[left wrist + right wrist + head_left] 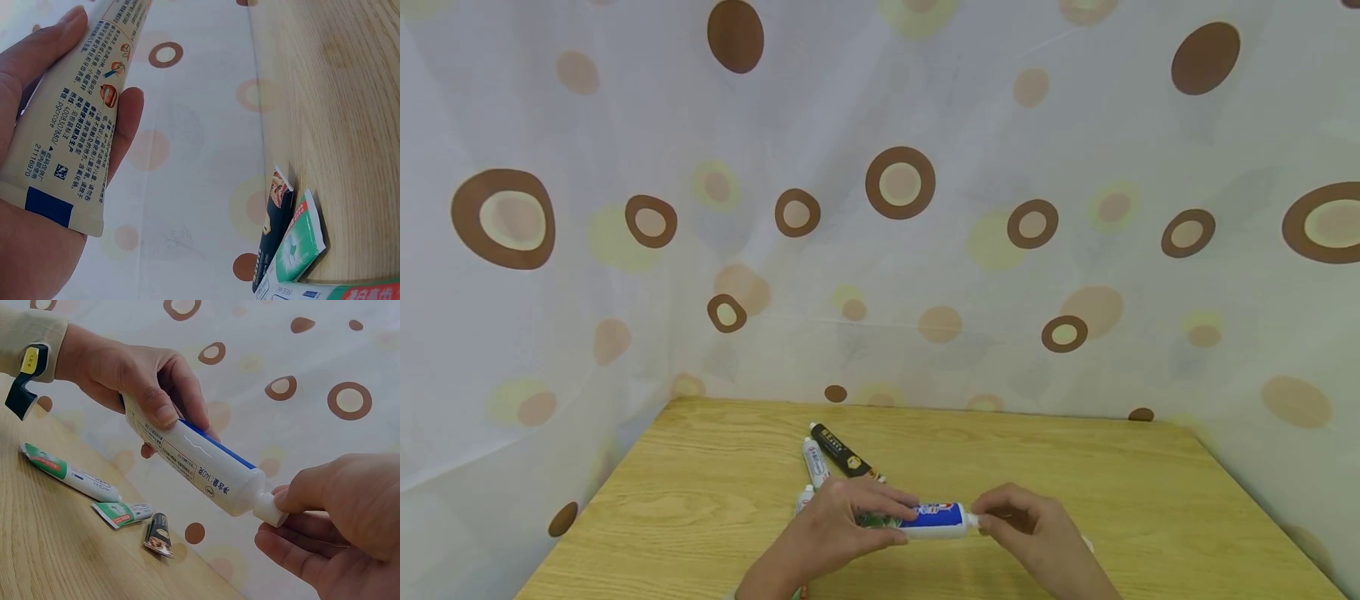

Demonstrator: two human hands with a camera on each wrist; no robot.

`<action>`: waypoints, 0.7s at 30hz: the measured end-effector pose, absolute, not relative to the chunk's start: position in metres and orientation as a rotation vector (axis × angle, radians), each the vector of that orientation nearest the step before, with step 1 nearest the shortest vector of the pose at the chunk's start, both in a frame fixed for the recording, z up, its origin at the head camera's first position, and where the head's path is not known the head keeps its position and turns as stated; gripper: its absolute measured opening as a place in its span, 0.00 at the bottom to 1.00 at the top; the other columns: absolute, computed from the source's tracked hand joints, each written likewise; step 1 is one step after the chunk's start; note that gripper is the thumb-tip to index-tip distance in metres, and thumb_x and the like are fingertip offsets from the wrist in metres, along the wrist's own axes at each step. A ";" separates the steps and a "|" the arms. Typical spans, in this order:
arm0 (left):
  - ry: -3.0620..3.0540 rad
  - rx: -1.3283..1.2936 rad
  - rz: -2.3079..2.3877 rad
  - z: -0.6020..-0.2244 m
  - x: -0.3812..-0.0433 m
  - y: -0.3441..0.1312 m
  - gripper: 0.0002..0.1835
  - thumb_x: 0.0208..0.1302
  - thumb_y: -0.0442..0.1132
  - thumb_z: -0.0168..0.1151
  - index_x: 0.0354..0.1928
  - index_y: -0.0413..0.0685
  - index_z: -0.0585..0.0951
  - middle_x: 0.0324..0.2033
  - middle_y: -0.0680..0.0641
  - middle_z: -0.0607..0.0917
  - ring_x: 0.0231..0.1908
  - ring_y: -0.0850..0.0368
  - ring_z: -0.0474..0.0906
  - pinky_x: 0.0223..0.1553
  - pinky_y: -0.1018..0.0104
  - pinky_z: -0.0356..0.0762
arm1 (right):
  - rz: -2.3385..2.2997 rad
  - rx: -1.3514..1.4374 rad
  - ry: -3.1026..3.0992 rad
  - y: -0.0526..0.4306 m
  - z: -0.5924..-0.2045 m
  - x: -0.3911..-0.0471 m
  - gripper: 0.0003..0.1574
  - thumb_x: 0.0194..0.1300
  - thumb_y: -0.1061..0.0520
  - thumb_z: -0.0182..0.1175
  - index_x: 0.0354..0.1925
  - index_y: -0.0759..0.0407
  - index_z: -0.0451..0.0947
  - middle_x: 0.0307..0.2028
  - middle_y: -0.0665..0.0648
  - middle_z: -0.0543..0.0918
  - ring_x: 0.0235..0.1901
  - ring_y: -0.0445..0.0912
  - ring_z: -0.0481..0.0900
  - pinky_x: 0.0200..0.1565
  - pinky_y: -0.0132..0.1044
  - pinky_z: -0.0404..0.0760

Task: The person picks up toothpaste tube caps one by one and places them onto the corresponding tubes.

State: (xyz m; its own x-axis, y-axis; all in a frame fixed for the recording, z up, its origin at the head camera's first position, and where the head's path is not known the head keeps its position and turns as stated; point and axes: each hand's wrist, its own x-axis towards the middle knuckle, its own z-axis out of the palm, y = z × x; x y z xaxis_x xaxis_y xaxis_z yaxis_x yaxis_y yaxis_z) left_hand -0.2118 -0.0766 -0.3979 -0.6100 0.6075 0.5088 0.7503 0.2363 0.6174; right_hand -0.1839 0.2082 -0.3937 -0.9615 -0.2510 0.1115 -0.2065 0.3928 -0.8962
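Note:
A blue and white toothpaste tube (934,518) is held up above the table, roughly level in the head view. My left hand (827,529) grips its body, the thumb on one side and fingers on the other. At the other end, my right hand (1037,537) pinches the white cap (270,510) between thumb and fingers. The cap sits at the tube's neck; how firmly it is screwed on I cannot tell. Printed text and a blue square mark the back of the toothpaste tube (75,125) in the left wrist view, near its flat crimped end.
On the wooden table (700,483) beyond my left hand lie a black toothpaste tube (842,450) and green-and-white tubes (78,478), close together. A small white thing (1087,544) shows beside my right hand, mostly hidden. A spotted curtain (880,275) hangs behind the table.

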 end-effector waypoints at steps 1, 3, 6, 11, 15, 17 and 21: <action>-2.334 -1.299 -1.308 -0.398 -0.212 -0.077 0.13 0.59 0.42 0.72 0.47 0.54 0.88 0.50 0.57 0.87 0.51 0.65 0.83 0.65 0.53 0.73 | -1.657 -0.419 2.580 0.208 -0.394 -0.184 0.16 0.68 0.50 0.63 0.47 0.59 0.82 0.44 0.58 0.85 0.41 0.43 0.84 0.44 0.32 0.84; -2.335 -1.295 -1.297 -0.398 -0.211 -0.076 0.13 0.59 0.42 0.72 0.47 0.54 0.89 0.50 0.57 0.87 0.51 0.65 0.83 0.64 0.54 0.74 | -1.671 -0.422 2.560 0.209 -0.394 -0.185 0.17 0.70 0.50 0.61 0.48 0.61 0.82 0.45 0.60 0.85 0.39 0.44 0.84 0.43 0.34 0.85; -2.340 -1.285 -1.293 -0.398 -0.211 -0.077 0.13 0.59 0.43 0.71 0.47 0.55 0.89 0.50 0.57 0.87 0.51 0.65 0.83 0.63 0.55 0.76 | -1.692 -0.430 2.532 0.209 -0.395 -0.186 0.19 0.72 0.51 0.59 0.49 0.64 0.81 0.44 0.61 0.84 0.37 0.43 0.83 0.41 0.34 0.85; -2.343 -1.293 -1.303 -0.398 -0.210 -0.076 0.13 0.60 0.44 0.71 0.47 0.55 0.89 0.50 0.57 0.87 0.51 0.65 0.83 0.63 0.57 0.76 | -1.702 -0.446 2.506 0.209 -0.396 -0.187 0.20 0.74 0.52 0.56 0.50 0.68 0.79 0.40 0.57 0.84 0.33 0.40 0.81 0.38 0.35 0.84; -2.350 -1.292 -1.297 -0.398 -0.210 -0.075 0.13 0.60 0.45 0.71 0.47 0.56 0.89 0.50 0.58 0.87 0.51 0.65 0.83 0.64 0.55 0.75 | -1.729 -0.477 2.450 0.210 -0.396 -0.187 0.22 0.77 0.52 0.51 0.51 0.72 0.78 0.36 0.54 0.83 0.32 0.40 0.81 0.37 0.36 0.85; -2.349 -1.291 -1.293 -0.398 -0.210 -0.075 0.13 0.60 0.46 0.71 0.47 0.56 0.89 0.50 0.58 0.88 0.51 0.65 0.83 0.62 0.57 0.77 | -1.750 -0.478 2.423 0.209 -0.395 -0.187 0.23 0.78 0.52 0.49 0.51 0.73 0.77 0.37 0.56 0.82 0.32 0.41 0.81 0.38 0.37 0.85; -2.341 -1.296 -1.279 -0.397 -0.209 -0.076 0.13 0.60 0.45 0.70 0.47 0.56 0.88 0.51 0.58 0.87 0.50 0.65 0.83 0.61 0.58 0.77 | -1.735 -0.416 2.484 0.208 -0.395 -0.186 0.21 0.74 0.51 0.56 0.52 0.68 0.77 0.45 0.61 0.83 0.39 0.40 0.82 0.43 0.34 0.85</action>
